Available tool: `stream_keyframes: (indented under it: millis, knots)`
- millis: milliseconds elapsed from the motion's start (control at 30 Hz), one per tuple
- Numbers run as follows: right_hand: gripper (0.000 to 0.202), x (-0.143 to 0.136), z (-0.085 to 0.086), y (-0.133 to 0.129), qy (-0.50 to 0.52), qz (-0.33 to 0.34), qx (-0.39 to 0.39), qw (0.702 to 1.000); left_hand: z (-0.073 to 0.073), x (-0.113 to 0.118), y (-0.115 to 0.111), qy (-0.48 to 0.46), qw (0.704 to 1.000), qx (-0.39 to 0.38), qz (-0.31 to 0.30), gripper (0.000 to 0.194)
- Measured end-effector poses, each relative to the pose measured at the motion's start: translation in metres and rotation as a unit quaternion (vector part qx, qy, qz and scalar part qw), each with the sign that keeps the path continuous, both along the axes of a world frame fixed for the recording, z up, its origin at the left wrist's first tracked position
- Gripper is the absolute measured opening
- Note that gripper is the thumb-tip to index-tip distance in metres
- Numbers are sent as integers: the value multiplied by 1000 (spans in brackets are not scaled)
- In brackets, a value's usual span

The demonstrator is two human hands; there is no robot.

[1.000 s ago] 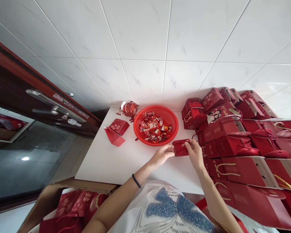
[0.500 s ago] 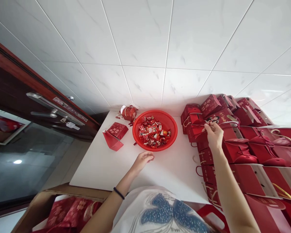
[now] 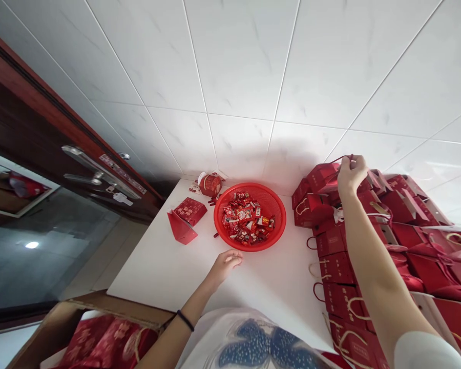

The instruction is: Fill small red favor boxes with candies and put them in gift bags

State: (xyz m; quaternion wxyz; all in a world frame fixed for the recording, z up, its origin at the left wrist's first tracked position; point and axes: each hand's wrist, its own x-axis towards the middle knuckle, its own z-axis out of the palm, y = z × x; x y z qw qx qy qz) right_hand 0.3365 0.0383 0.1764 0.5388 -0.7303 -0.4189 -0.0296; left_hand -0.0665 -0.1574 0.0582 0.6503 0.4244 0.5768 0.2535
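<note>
My right hand [image 3: 352,177] is closed on the thin red cord handle of a red gift box [image 3: 321,177], at the back of the rows of boxes on the right. The hand partly hides this box, so I cannot tell whether it rests on the boxes below. My left hand [image 3: 226,265] hovers over the white table [image 3: 269,287], just in front of the red plastic basket [image 3: 249,247], its fingers loosely curled with nothing visible in them. Small red-wrapped sweets [image 3: 248,218] fill the middle of the basket.
An open red box [image 3: 184,228] with its flap out lies left of the basket. Behind it stands a small red tub [image 3: 210,183]. A cardboard carton [image 3: 77,307] holding red boxes is at lower left. Tiled wall [image 3: 238,138] bounds the back; a dark door [image 3: 42,118] stands left.
My right hand has moved back toward the wall, carrying the red gift box by its cord from the nearer part of the rows. My left hand stays nearly in place. The view has shifted slightly.
</note>
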Motion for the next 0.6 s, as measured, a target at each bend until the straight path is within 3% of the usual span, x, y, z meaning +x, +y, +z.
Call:
stream_keyframes:
  millis: [133, 300, 433, 600]
  knots:
    - [8, -13, -10, 24, 28, -70, -19, 997, 0, -5, 2, 12, 1000, 6, 13, 24]
    - [14, -17, -37, 33, 40, -50, -32, 997, -1, -9, 5, 28, 999, 3, 28, 23]
    - [31, -7, -45, 32, -14, 0, -44, 999, -6, -9, 7, 27, 999, 6, 29, 22]
    - [73, -3, -41, 14, -119, -15, -157, 980, -12, -6, 8, 29, 999, 16, 15, 20]
